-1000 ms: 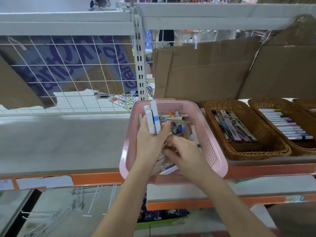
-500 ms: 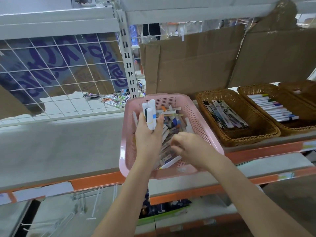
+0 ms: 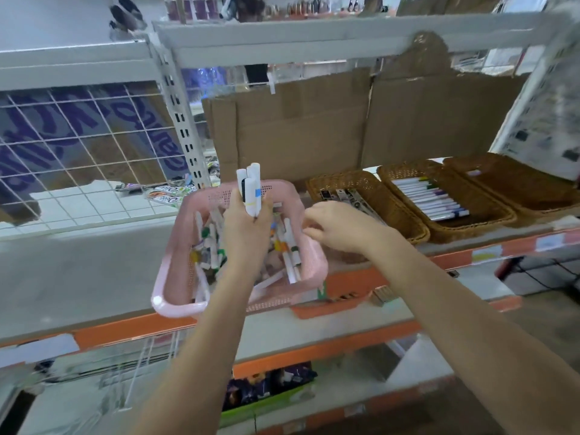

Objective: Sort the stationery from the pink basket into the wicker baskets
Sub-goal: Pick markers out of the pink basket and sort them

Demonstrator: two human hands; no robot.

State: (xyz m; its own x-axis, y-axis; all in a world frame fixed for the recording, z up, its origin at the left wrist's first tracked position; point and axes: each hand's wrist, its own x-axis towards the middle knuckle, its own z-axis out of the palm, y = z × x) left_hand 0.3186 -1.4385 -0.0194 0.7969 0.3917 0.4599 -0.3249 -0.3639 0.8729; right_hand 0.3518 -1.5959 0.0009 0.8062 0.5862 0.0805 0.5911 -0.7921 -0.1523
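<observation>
The pink basket point(image 3: 174, 277) sits on the shelf edge, full of loose markers point(image 3: 213, 246). My left hand point(image 3: 248, 230) grips a bunch of white markers point(image 3: 249, 189) upright above the basket's middle. My right hand point(image 3: 342, 227) hovers over the basket's right rim with its fingers curled; nothing shows in them. To the right stand three wicker baskets: the first point(image 3: 345, 177) holds flat patterned items point(image 3: 348, 196), the second point(image 3: 489, 224) holds a row of white markers point(image 3: 433, 199), and the third point(image 3: 533, 183) looks nearly bare.
Brown cardboard point(image 3: 298, 130) stands behind the baskets. A white wire grid point(image 3: 78, 146) backs the shelf at left, with an upright post point(image 3: 182, 127) beside it. An orange shelf edge point(image 3: 345, 284) runs below, and lower shelves hold packets point(image 3: 266, 387).
My right hand has lifted out of the pink basket and moved right, over its rim. My left hand has raised its bunch of markers. The camera has swung to the right.
</observation>
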